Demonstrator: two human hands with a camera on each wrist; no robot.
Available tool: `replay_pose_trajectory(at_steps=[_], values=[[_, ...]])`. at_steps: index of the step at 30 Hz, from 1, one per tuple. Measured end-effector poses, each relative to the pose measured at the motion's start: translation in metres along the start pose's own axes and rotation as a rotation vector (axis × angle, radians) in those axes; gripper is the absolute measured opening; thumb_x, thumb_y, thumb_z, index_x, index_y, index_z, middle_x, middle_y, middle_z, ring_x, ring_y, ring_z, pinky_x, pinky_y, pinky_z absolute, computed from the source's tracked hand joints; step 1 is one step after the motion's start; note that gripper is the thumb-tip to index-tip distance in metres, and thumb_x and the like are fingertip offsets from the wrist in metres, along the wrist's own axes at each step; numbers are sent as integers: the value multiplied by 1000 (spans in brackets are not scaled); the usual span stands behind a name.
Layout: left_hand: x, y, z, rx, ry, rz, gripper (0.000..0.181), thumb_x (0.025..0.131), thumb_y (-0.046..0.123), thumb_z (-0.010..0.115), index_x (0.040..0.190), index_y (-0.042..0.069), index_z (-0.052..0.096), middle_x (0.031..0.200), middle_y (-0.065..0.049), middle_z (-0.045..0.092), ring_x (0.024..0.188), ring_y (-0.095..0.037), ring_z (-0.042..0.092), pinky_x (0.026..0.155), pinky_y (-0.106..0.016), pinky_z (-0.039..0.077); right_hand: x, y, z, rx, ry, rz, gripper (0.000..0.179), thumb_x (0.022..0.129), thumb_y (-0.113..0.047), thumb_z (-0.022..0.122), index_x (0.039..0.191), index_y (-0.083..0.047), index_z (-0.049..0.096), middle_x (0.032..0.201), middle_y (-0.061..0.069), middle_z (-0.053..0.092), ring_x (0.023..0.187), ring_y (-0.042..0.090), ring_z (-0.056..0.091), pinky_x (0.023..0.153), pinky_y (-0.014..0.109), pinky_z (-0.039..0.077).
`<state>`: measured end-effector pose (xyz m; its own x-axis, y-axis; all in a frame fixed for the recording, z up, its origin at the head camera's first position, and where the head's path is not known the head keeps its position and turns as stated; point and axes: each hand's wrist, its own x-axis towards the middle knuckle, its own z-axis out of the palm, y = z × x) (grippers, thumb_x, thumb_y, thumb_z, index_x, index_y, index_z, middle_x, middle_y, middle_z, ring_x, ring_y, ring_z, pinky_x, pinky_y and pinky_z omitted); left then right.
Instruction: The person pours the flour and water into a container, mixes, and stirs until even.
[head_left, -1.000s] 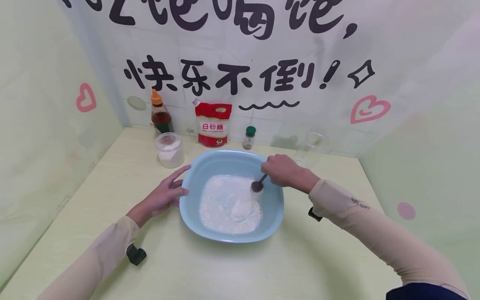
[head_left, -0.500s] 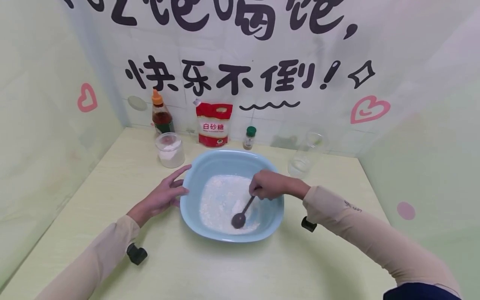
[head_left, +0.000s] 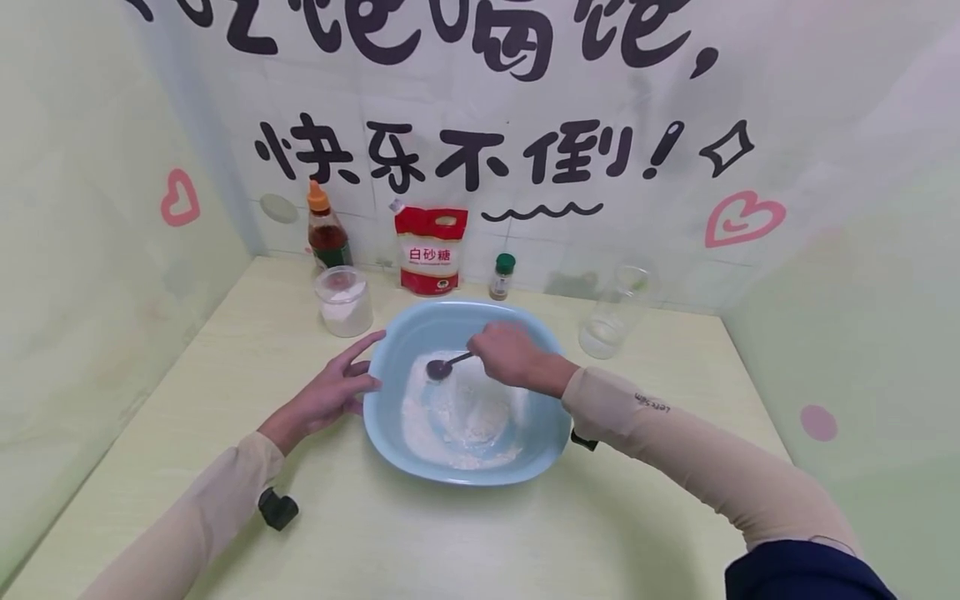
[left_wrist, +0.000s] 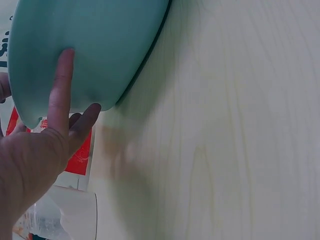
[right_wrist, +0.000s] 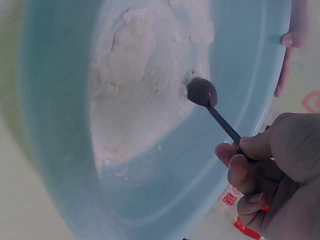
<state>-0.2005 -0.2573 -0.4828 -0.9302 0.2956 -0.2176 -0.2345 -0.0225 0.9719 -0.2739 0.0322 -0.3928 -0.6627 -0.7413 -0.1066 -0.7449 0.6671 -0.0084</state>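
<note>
A light blue basin [head_left: 390, 442] stands on the table with white, flour-like powder [head_left: 480, 417] spread over its bottom. My right hand [head_left: 512, 357] is above the basin and pinches the handle of a dark spoon [head_left: 438, 369]. The spoon's bowl is at the left part of the powder; in the right wrist view the spoon bowl [right_wrist: 201, 91] touches the powder's edge. My left hand [head_left: 330, 392] rests against the basin's left side with its fingers spread and straight. In the left wrist view the fingertips of the left hand [left_wrist: 35, 155] touch the basin's outer wall [left_wrist: 100, 50].
Behind the basin stand an orange-capped sauce bottle [head_left: 327, 233], a clear jar of white powder [head_left: 345, 308], a red sugar bag [head_left: 431, 254] and a small green-capped bottle [head_left: 502, 277]. A clear glass vessel [head_left: 606, 325] stands at the back right. A printed cloth wall [head_left: 480, 92] closes the rear.
The spoon in my right hand has swept from the basin's right side down through the front, then to the back left. Powder has shifted, baring some of the bottom. The left hand stays put.
</note>
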Motion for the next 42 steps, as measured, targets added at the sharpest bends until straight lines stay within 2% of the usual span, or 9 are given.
replay_pose_trajectory(at_steps=[5,11,15,23,27,30,33,37,42], values=[[1,-1,1,5,4,2,83,93,5,57,160,33,17,156,-29,33,114,-35,64,77,-56,61,-16,22,-9,-97,-18,46,17,85,-2,62,91,-11,75,74,2,65,66,19,53,53,31,47],[2,-1,-1,2,0,21,83,94,2,56,160,32,17,153,-32,35,106,-28,68,74,-55,61,-37,48,-22,125,-139,-14,28,89,4,57,67,-11,66,60,-2,47,60,15,41,54,24,38],[1,-2,-2,-3,1,27,83,94,2,56,160,32,17,153,-33,35,105,-28,68,74,-55,61,-39,55,-20,276,-204,-93,27,91,3,57,71,-10,69,62,-4,50,60,12,44,57,21,38],[1,-2,-1,0,5,27,84,92,2,56,160,30,16,152,-33,36,108,-29,67,75,-55,62,-26,42,-6,363,-238,-155,24,89,5,59,73,-8,71,62,-6,52,59,7,45,58,18,39],[2,-1,0,-3,-1,31,84,92,1,56,160,30,16,152,-33,36,109,-29,66,75,-55,62,-20,26,5,349,-235,-178,21,90,2,60,81,-7,76,65,-6,58,60,6,47,58,16,38],[2,0,1,-7,-4,39,84,92,0,56,160,30,16,151,-33,36,108,-30,66,74,-54,62,-16,14,6,303,-165,-183,22,90,2,58,82,-8,76,70,-1,65,61,8,48,58,17,39],[1,0,1,-7,0,42,84,92,0,56,160,29,16,151,-34,36,108,-30,67,74,-54,62,-13,9,-1,218,-83,-125,22,90,1,59,86,-10,78,79,2,72,65,11,54,59,19,43],[2,0,2,-6,0,37,84,93,2,56,160,30,17,152,-33,35,108,-29,67,74,-55,62,-16,19,-9,103,-65,-6,23,88,1,59,87,-11,78,75,0,69,67,16,52,57,22,41],[1,0,1,1,4,30,83,93,1,56,160,30,16,151,-33,36,106,-28,68,74,-53,62,-28,44,-15,119,-118,40,24,90,1,57,83,-11,78,71,1,66,65,18,51,54,23,41]])
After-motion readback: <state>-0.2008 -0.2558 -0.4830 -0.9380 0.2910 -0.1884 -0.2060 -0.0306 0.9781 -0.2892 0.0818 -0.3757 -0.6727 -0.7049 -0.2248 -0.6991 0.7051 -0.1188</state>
